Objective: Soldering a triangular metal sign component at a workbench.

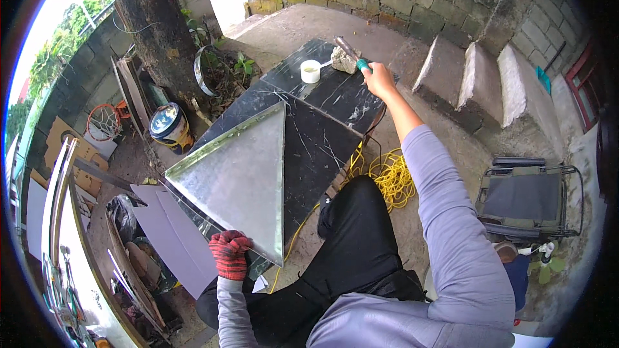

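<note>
A triangular sheet-metal piece (235,177) with raised, folded edges lies on the black marbled table (316,148). My left hand (230,254), in a red and black glove, closes on its near edge. My bare right hand (377,80) reaches to the table's far end, wrapped round the green handle of what looks like a soldering iron (347,46). Its brownish metal barrel points up and left, just above a rough grey stone block (343,62). Left of the block stands a small white cup (310,71), with a thin white stick at its rim.
A coiled yellow cord (392,180) lies on the ground right of the table. Concrete steps (474,77) and a folded dark chair (525,198) are farther right. Left are a paint bucket (171,125), a tree trunk (151,19) and a cardboard sheet (177,235).
</note>
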Tool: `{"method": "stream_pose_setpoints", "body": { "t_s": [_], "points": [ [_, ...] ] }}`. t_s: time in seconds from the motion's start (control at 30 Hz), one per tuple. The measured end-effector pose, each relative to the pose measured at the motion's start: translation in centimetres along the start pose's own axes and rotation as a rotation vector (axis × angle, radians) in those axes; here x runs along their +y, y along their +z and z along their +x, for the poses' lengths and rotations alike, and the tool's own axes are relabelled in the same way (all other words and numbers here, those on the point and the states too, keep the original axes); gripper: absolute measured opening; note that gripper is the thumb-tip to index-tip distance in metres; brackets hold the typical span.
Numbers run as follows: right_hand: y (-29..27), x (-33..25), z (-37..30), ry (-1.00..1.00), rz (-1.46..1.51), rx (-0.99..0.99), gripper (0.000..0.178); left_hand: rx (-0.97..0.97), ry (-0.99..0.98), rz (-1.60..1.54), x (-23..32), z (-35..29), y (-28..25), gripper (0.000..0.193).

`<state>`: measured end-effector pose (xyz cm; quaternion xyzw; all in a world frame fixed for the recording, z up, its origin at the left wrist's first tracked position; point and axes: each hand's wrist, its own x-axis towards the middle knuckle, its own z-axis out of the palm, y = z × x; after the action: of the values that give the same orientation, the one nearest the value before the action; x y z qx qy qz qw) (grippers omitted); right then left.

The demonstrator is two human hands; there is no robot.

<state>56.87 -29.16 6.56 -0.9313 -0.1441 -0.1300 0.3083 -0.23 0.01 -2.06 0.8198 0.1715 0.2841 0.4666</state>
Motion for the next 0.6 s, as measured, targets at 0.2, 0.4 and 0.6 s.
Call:
{"method": "stream_pose_setpoints", "body": {
  "t_s": [0.2, 0.4, 0.6],
  "points": [
    [2.4, 1.2, 0.3, -0.014, -0.115, -0.016, 0.034, -0.093, -0.093, 0.243, -1.7, -0.8, -0.9, 0.008],
    [2.9, 1.0, -1.0, 0.193, 0.123, -0.098, 0.050, -0.054, 0.208, 0.181, 1.0, 0.7, -0.3, 0.012],
    [1.5, -1.4, -2.1, 0.240, 0.148, -0.202, 0.064, -0.040, -0.090, -0.059, 0.5, 0.2, -0.6, 0.015]
  ]
}}
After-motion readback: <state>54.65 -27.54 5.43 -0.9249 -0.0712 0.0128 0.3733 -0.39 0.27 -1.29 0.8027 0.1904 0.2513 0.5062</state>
